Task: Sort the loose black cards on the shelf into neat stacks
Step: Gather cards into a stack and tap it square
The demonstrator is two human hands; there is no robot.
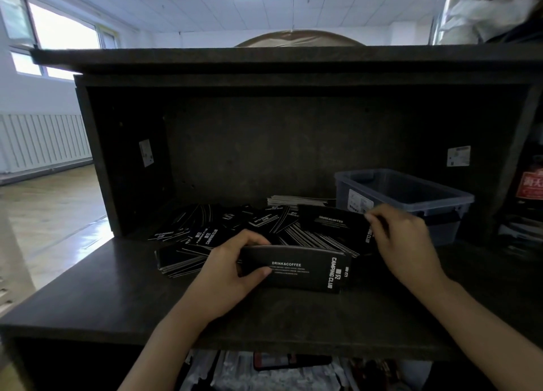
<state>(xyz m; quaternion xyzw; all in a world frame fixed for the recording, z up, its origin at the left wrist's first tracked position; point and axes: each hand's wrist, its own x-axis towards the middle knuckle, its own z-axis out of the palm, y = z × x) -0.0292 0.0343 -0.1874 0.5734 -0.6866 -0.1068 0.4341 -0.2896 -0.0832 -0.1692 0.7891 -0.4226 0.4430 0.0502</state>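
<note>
My left hand point(232, 270) grips a bundle point(293, 268) of black cards upright on its long edge at the front of the shelf point(88, 287), thumb across the printed face and fingers curled over the top. My right hand point(405, 243) pinches one card point(332, 223) by its right end, lifted just above the loose pile point(235, 226) that sprawls across the middle of the shelf.

To do this well, I'd turn the card so its print runs the same way as the bundle's face, slide it in flat against the back, then tap the bundle on the board to square its edges. The cards look thin and slick, so a light pinch should do, and a firm left grip should stop them fanning.

The shelf is dark, matte board, dim inside, with a plastic bin point(405, 196) on the right, just behind my right hand. The room beyond is bright: a window point(58, 32) on the left, a white radiator point(44, 140) under it and a glossy wood floor point(44, 202).
</note>
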